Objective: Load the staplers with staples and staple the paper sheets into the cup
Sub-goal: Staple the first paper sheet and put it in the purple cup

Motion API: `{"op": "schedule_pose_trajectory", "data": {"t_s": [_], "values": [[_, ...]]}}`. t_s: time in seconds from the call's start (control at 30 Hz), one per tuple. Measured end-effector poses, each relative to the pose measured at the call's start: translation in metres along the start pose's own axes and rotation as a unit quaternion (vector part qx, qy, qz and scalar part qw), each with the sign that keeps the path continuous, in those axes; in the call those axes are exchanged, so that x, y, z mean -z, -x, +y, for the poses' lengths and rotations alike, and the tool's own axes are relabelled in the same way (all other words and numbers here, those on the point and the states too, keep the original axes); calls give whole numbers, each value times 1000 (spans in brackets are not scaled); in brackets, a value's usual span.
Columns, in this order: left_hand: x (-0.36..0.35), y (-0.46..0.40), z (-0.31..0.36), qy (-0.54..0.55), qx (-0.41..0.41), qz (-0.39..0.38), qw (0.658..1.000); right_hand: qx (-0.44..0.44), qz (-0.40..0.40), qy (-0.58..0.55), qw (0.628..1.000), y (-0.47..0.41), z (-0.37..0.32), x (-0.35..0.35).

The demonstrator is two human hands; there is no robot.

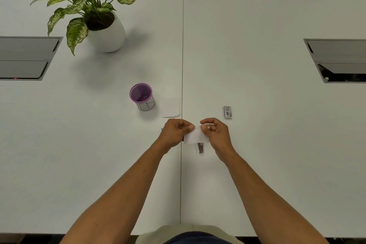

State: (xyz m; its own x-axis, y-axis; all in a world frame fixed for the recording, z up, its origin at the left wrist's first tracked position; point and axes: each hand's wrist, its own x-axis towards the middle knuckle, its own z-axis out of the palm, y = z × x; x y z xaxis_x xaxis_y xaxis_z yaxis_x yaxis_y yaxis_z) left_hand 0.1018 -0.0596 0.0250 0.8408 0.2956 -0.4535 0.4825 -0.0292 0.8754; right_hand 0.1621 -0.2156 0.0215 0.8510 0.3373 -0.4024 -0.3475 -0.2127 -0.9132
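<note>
My left hand (175, 133) and my right hand (214, 131) both pinch a small white paper sheet (196, 135) by its top corners, holding it just above the table. Below the sheet, the metal end of a stapler (200, 147) pokes out on the table; the rest of it is hidden by the paper. A purple cup (141, 95) with a white lower wall stands to the upper left of my hands. Another white paper sheet (171, 107) lies flat beside the cup. A small grey staple box (227, 112) lies to the upper right of my right hand.
A potted plant in a white pot (108, 31) stands at the back left. Two recessed grey cable hatches sit in the white table (257, 45), one at the left edge (25, 58) and one at the right edge (338, 60). A seam runs down the table's middle.
</note>
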Motion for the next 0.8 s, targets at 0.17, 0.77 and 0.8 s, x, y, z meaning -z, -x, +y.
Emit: {"op": "schedule_pose_trajectory", "data": {"t_s": [0.17,0.77,0.8], "values": [[9,-1,5,8,-8,-56,998,-1,-27,20,999,-3,0,4],[5,4,-25,156,86,72,981,-44,94,52,993,-10,29,-8],[6,3,-26,163,87,82,979,-41,110,92,989,-10,32,-7]]}}
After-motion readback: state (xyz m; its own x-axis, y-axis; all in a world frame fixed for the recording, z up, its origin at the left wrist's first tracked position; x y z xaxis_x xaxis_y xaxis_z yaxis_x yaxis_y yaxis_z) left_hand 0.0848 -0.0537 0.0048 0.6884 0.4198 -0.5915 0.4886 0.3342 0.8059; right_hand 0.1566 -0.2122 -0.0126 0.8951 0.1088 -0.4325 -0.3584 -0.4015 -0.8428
